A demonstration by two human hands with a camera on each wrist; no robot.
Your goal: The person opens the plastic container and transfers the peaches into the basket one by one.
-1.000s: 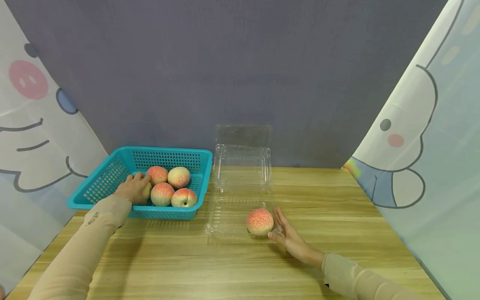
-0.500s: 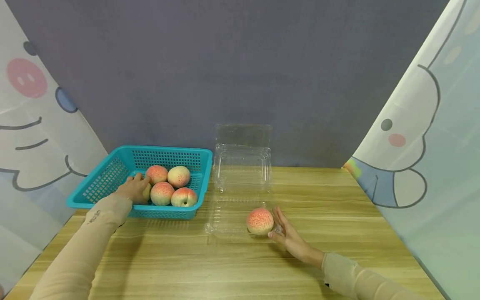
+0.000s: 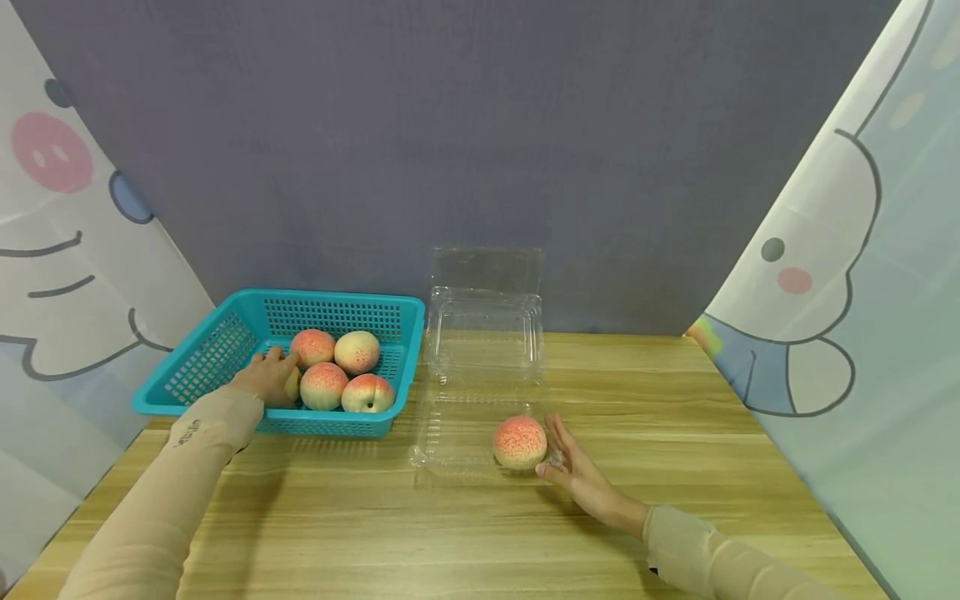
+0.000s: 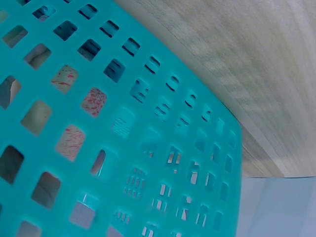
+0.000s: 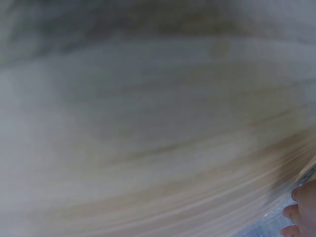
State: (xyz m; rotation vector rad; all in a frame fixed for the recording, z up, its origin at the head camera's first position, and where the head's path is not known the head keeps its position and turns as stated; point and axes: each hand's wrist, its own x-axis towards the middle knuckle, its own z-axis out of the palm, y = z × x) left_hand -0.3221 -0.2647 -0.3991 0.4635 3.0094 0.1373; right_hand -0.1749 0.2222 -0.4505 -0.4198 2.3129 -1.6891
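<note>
In the head view, my left hand (image 3: 264, 379) reaches over the near rim of a teal plastic basket (image 3: 408, 367). Its fingers curl over a peach (image 3: 292, 385), mostly hidden beneath them. Several other peaches lie to its right, one of them a pale peach (image 3: 357, 352). A clear plastic clamshell box (image 3: 457, 433) lies unfolded mid-table, its lid (image 3: 486, 329) raised at the back. One peach (image 3: 520, 442) sits in the box's front right corner. My right hand (image 3: 588, 483) rests at the box's right edge beside that peach, fingers extended and thumb apart.
The wooden table (image 3: 480, 542) runs back to a grey-purple wall panel (image 3: 480, 150). Cartoon-printed sheets (image 3: 885, 333) stand along both sides. The basket's slotted wall (image 4: 123, 123) fills much of the left wrist view.
Both hands keep their places, the left on its peach in the basket, the right at the box's edge. Only a very slight shift of the head view shows.
</note>
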